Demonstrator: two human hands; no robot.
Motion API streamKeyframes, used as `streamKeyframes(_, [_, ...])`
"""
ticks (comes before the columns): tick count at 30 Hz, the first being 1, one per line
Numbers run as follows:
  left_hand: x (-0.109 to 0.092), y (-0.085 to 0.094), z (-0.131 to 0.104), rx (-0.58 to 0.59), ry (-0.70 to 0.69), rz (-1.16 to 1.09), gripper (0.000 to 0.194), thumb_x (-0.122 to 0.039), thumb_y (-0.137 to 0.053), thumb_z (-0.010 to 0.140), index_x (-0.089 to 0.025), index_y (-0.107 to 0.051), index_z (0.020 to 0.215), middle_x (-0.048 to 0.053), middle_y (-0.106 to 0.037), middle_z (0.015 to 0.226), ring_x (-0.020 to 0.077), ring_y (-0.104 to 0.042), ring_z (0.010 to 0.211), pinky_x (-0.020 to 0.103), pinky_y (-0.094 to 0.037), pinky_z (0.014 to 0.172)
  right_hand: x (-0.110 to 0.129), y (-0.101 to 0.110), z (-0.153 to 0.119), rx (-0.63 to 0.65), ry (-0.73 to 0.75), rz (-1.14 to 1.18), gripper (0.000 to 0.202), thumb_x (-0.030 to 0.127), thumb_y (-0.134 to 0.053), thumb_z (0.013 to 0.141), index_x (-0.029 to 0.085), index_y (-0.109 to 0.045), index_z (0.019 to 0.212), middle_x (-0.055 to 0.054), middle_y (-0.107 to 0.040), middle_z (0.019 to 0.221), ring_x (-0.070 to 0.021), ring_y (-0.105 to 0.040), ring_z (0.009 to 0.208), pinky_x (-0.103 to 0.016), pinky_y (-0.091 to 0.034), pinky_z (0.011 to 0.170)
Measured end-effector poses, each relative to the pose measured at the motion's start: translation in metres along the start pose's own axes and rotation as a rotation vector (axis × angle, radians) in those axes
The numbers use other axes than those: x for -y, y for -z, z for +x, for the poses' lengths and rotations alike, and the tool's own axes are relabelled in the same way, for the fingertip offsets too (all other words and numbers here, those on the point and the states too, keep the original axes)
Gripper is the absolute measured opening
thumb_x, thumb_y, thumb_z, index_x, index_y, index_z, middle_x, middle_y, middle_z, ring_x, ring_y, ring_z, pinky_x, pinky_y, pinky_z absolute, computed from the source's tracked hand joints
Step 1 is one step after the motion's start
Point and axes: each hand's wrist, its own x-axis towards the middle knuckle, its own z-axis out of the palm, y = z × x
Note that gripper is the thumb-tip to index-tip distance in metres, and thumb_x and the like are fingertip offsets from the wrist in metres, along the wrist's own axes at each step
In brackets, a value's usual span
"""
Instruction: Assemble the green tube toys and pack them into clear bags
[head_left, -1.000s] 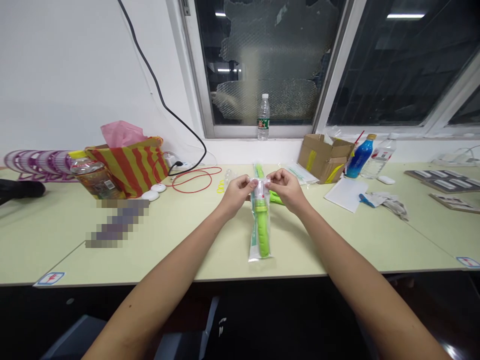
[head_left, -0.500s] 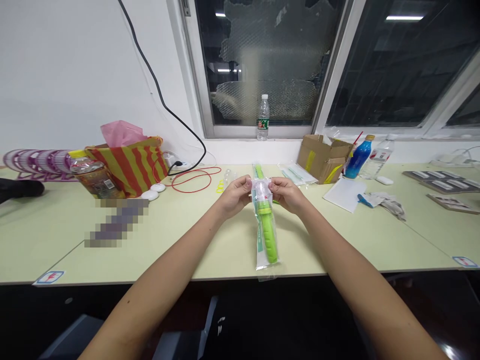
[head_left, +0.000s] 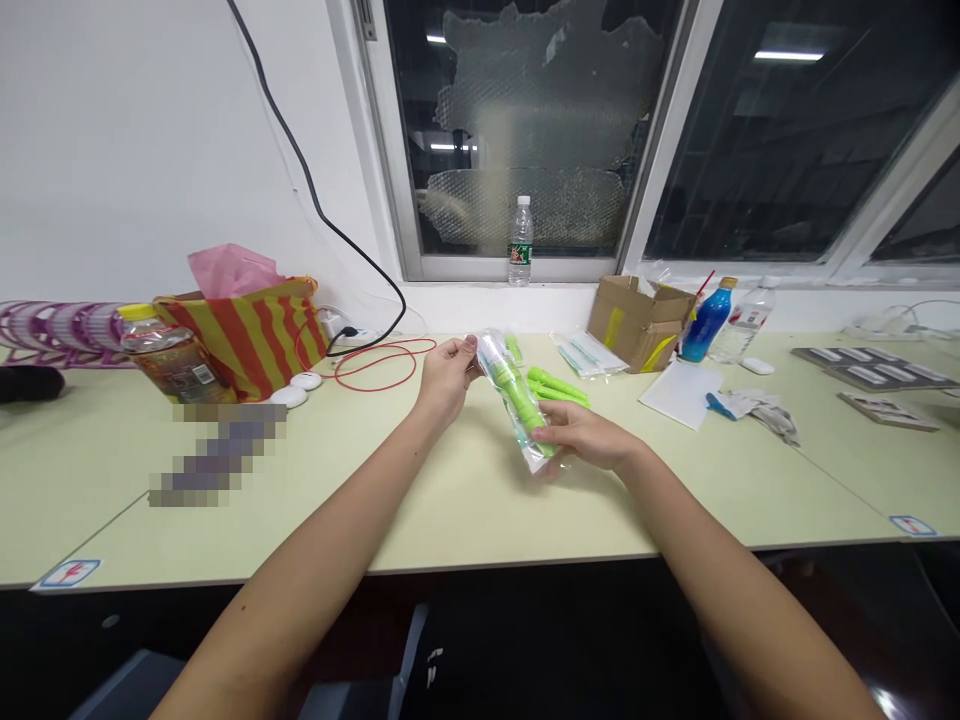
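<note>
A clear plastic bag with a green tube-shaped item point(head_left: 517, 396) inside hangs tilted over the table, its upper end to the left. My left hand point(head_left: 445, 378) pinches the bag's upper left corner. Lower down, my right hand point(head_left: 583, 434) grips the bag around the item's green lower end. Behind the bag, loose green pieces point(head_left: 559, 386) lie on the table point(head_left: 450, 510).
A striped bag point(head_left: 251, 340) with a brown-drink bottle point(head_left: 176, 360) and red cable point(head_left: 375, 372) is on the left. Flat packets point(head_left: 589, 354), a cardboard box point(head_left: 637, 322), a blue bottle point(head_left: 706, 320), white paper point(head_left: 682, 393) and a glove point(head_left: 761, 408) lie to the right.
My right hand has moved from the bag's top down to its lower end. The bag has swung from nearly straight to slanting, and the loose green pieces behind it now show.
</note>
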Motion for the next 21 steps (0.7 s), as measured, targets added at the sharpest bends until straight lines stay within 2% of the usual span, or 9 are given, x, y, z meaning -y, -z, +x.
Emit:
streamKeyframes(5, [-0.006, -0.003, -0.003, 0.067, 0.013, 0.035, 0.029, -0.035, -0.079, 0.072, -0.011, -0.064, 0.076, 0.004, -0.064, 0.07, 0.0137, -0.063, 0.068, 0.034, -0.057, 0.073, -0.004, 0.001, -0.003, -0.123, 0.073, -0.005, 0.042, 0.04, -0.076, 0.076, 0.02, -0.062, 0.111, -0.005, -0.066, 0.082, -0.0203, -0.067, 0.066, -0.032, -0.058, 0.052])
streamKeyframes(8, [-0.009, -0.003, -0.006, 0.037, 0.047, 0.071, 0.021, -0.027, -0.075, 0.074, -0.01, -0.066, 0.079, 0.006, -0.066, 0.072, 0.0154, -0.066, 0.068, 0.037, -0.059, 0.074, -0.006, 0.0, -0.001, -0.164, 0.09, -0.062, 0.042, 0.042, -0.076, 0.076, 0.021, -0.062, 0.109, -0.004, -0.067, 0.085, -0.0198, -0.066, 0.069, -0.031, -0.058, 0.052])
streamKeyframes(15, [-0.015, -0.002, -0.01, -0.044, 0.072, 0.183, 0.014, -0.023, -0.07, 0.075, -0.01, -0.065, 0.073, 0.006, -0.063, 0.069, 0.0145, -0.065, 0.064, 0.035, -0.06, 0.068, -0.012, -0.001, 0.0, -0.237, 0.127, -0.142, 0.037, 0.042, -0.074, 0.077, 0.019, -0.062, 0.104, -0.002, -0.065, 0.081, -0.0191, -0.065, 0.066, -0.031, -0.056, 0.048])
streamKeyframes(21, [-0.017, 0.003, -0.008, 0.016, 0.144, 0.176, 0.013, -0.022, -0.069, 0.077, -0.01, -0.066, 0.076, 0.009, -0.067, 0.076, 0.0167, -0.067, 0.071, 0.035, -0.059, 0.073, -0.011, 0.001, -0.002, -0.252, 0.13, -0.16, 0.031, 0.04, -0.072, 0.079, 0.019, -0.063, 0.099, -0.003, -0.065, 0.079, -0.0193, -0.065, 0.064, -0.031, -0.055, 0.047])
